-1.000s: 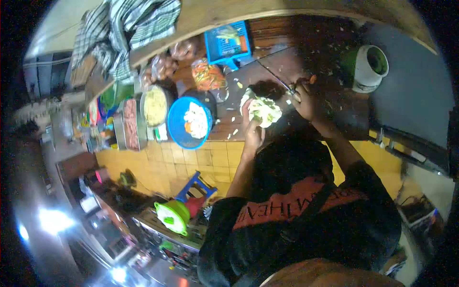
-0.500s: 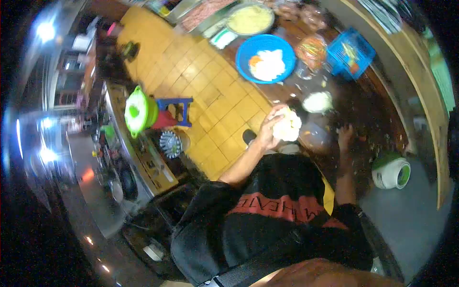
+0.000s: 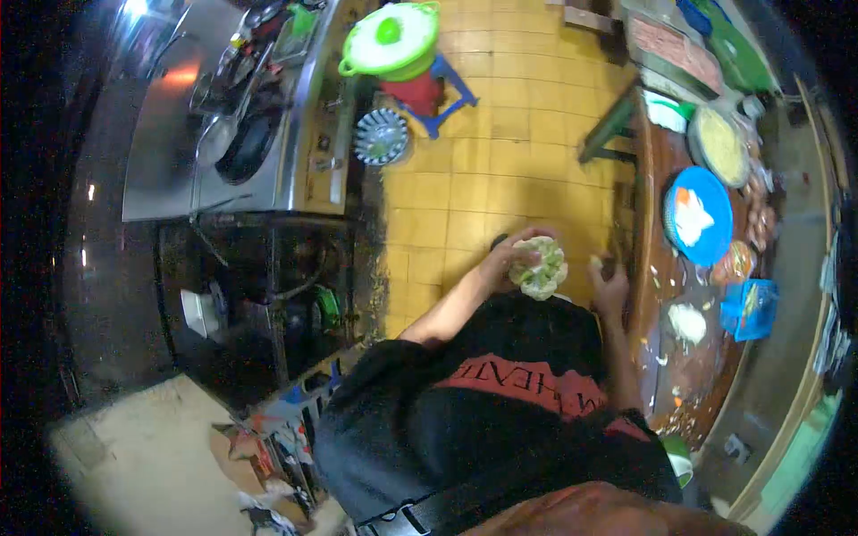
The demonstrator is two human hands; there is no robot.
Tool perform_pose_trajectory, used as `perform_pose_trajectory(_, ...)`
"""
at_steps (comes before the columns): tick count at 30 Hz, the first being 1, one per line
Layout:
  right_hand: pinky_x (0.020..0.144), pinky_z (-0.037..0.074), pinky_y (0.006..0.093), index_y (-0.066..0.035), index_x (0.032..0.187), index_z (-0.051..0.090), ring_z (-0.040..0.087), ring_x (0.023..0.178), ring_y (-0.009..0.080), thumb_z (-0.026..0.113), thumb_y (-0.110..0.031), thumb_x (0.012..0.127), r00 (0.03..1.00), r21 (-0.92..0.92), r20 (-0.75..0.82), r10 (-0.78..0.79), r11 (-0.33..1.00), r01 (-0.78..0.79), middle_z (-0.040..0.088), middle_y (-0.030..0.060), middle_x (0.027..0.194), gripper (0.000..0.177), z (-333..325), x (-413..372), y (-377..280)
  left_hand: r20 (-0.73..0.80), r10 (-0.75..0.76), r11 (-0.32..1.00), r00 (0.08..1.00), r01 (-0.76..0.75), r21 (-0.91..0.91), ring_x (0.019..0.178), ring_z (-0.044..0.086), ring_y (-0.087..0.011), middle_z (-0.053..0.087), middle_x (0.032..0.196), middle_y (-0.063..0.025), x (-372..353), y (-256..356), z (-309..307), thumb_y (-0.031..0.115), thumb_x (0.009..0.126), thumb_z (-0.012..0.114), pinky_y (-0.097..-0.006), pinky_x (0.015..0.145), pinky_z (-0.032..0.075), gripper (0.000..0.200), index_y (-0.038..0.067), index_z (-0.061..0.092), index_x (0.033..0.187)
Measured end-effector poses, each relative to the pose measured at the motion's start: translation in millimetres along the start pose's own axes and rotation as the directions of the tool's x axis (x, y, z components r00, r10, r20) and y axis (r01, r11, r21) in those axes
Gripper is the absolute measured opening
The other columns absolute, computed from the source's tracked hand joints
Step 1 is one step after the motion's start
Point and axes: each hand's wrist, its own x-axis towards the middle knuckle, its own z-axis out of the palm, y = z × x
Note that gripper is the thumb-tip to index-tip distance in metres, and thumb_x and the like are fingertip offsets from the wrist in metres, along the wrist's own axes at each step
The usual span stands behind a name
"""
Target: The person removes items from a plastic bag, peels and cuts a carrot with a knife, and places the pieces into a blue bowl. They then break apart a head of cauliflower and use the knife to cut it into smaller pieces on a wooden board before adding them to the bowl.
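My left hand (image 3: 506, 260) is closed around a cauliflower head (image 3: 541, 268). The pale green stem side faces up, in front of my dark shirt. To its right, apart from the cauliflower, hovers my right hand (image 3: 611, 284), near the table's edge. Its fingers look parted, with a dark gap between them, and I make out nothing held in them. On the wooden table (image 3: 655, 344) lies a whitish piece (image 3: 686, 322) among small scraps.
A blue basin (image 3: 720, 223) with white contents, a bowl of pale yellow food (image 3: 720, 147) and a blue basket (image 3: 749, 310) stand on the table. Leftward are a metal stove counter (image 3: 313, 116), a green lidded pot (image 3: 391, 40) on a stool, and a striped bowl (image 3: 382, 137).
My view has swung, so the table now lies along the right and the stove at upper left. The cauliflower has turned stem side up. My right hand has come off the table, nearer the cauliflower.
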Motion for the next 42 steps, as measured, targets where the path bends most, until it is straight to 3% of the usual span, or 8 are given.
perform_pose_trajectory(6,0.08,0.05,0.0301,-0.001,0.115,0.055,0.062,0.089,0.0156,0.067,-0.019,0.084,0.858,0.327,0.481,-0.18,0.945,0.015,0.066,0.0106,0.101,0.038,96.3,94.3,-278.9,-0.298,0.19,0.981,0.936,-0.193,0.02,0.104,0.058,-0.0297,0.056,0.113,-0.0152,-85.0,60.8,-14.2,0.021,0.07,0.063,-0.0417,0.089,0.049,0.063,0.006,0.041,0.127)
perform_pose_trajectory(10,0.075,0.051,0.0308,0.0,0.106,0.057,0.064,0.086,0.0169,0.069,-0.024,0.083,0.708,0.476,0.65,-0.275,0.874,-0.098,0.066,0.0102,0.096,0.036,108.9,100.6,-318.3,-0.323,0.484,0.873,0.813,-0.424,0.24,0.11,0.052,-0.0263,0.052,0.117,-0.0127,-107.1,79.1,-25.5,0.015,0.068,0.064,-0.0388,0.095,0.044,0.066,0.006,0.04,0.128)
perform_pose_trajectory(15,0.065,0.047,0.0239,0.0,0.087,0.056,0.055,0.072,0.007,0.07,-0.016,0.083,0.826,0.154,0.512,-0.235,0.971,0.181,0.061,0.0035,0.075,0.022,56.3,68.6,-290.9,-0.155,0.639,0.642,0.753,-0.412,0.647,0.112,0.049,-0.0244,0.047,0.12,-0.0088,-73.1,83.3,-25.4,0.008,0.063,0.074,-0.0367,0.099,0.04,0.081,0.007,0.031,0.132)
perform_pose_trajectory(23,0.067,0.047,0.0288,0.0,0.092,0.061,0.058,0.072,0.0104,0.076,-0.023,0.076,0.961,0.099,0.234,0.148,0.98,-0.175,0.065,0.0067,0.079,0.032,-45.6,38.1,-217.8,0.308,0.235,0.257,0.922,-0.364,0.895,0.113,0.047,-0.027,0.042,0.118,-0.013,48.0,53.9,44.9,-0.001,0.068,0.068,-0.0366,0.097,0.04,0.074,0.006,0.028,0.13)
perform_pose_trajectory(27,0.072,0.05,0.0391,-0.002,0.092,0.064,0.065,0.076,0.0305,0.076,-0.03,0.068,0.945,0.088,-0.17,0.281,0.959,-0.269,0.067,0.0155,0.083,0.039,-95.6,0.1,-158.9,0.422,-0.033,0.024,0.906,-0.422,0.906,0.114,0.049,-0.0309,0.045,0.122,-0.0163,98.3,9.1,98.2,0.001,0.066,0.074,-0.0358,0.097,0.041,0.07,0.007,0.039,0.127)
perform_pose_trajectory(34,0.067,0.047,0.0282,0.0,0.092,0.064,0.057,0.07,0.0104,0.071,-0.012,0.074,0.802,0.436,-0.422,0.422,0.87,-0.229,0.064,0.006,0.075,0.023,-185.4,-95.6,-55.3,0.425,-0.382,0.068,0.821,-0.433,0.899,0.121,0.047,-0.0309,0.049,0.126,-0.0162,140.3,-134.9,169.0,0.003,0.061,0.075,-0.0399,0.1,0.04,0.071,0.007,0.044,0.124)
perform_pose_trajectory(36,0.07,0.048,0.0319,-0.002,0.089,0.063,0.06,0.072,0.0158,0.071,-0.015,0.073,0.722,0.548,-0.434,0.539,0.794,-0.264,0.065,0.0083,0.077,0.021,-211.3,-122.8,-36.6,0.636,-0.34,-0.029,0.693,-0.684,0.729,0.115,0.049,-0.0359,0.05,0.121,-0.0192,146.8,-182.0,192.6,0.005,0.061,0.075,-0.0426,0.098,0.04,0.07,0.006,0.044,0.124)
perform_pose_trajectory(42,0.073,0.048,0.0349,-0.005,0.085,0.06,0.062,0.077,0.0218,0.069,-0.02,0.079,0.488,0.459,-0.694,0.53,0.847,-0.267,0.065,0.0111,0.082,0.018,-248.8,-198.9,20.5,0.29,-0.61,0.293,0.737,-0.13,0.947,0.097,0.055,-0.0162,0.056,0.109,-0.0077,157.7,-312.0,205.1,0.007,0.068,0.077,-0.0289,0.082,0.047,0.062,0.003,0.046,0.122)
